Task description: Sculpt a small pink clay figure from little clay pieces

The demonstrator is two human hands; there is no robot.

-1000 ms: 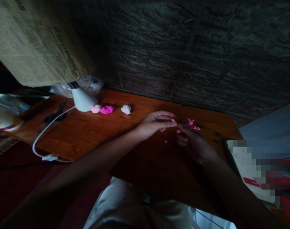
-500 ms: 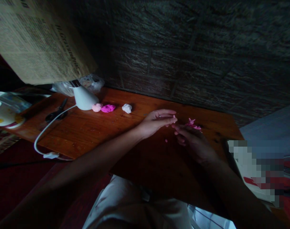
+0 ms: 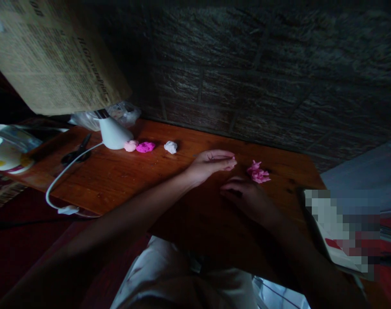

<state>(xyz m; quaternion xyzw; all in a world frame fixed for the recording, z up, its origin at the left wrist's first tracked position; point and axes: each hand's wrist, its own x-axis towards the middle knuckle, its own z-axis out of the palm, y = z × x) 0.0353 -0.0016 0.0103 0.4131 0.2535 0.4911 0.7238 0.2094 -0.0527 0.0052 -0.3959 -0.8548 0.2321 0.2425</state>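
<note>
My left hand hovers over the table, thumb and fingers closed on a small piece of pink clay, most of which they hide. A ring shows on one finger. Lower and to the right, my right hand is down at the tabletop, thumb and forefinger tips close together; whatever lies between them is too dark to make out. Just beyond it stands a pink clay flower-like shape with ragged, petal-like edges.
On the wooden table sit lumps of white, magenta and pale pink clay, the last beside a lamp base. Scissors, a white cord and a patterned cup are leftward. A brick-patterned wall rises behind.
My right hand has moved away from my left fingertips, down and left to the tabletop, where its fingers cover the spot of a small pink bit. More of the pink clay shape shows.
</note>
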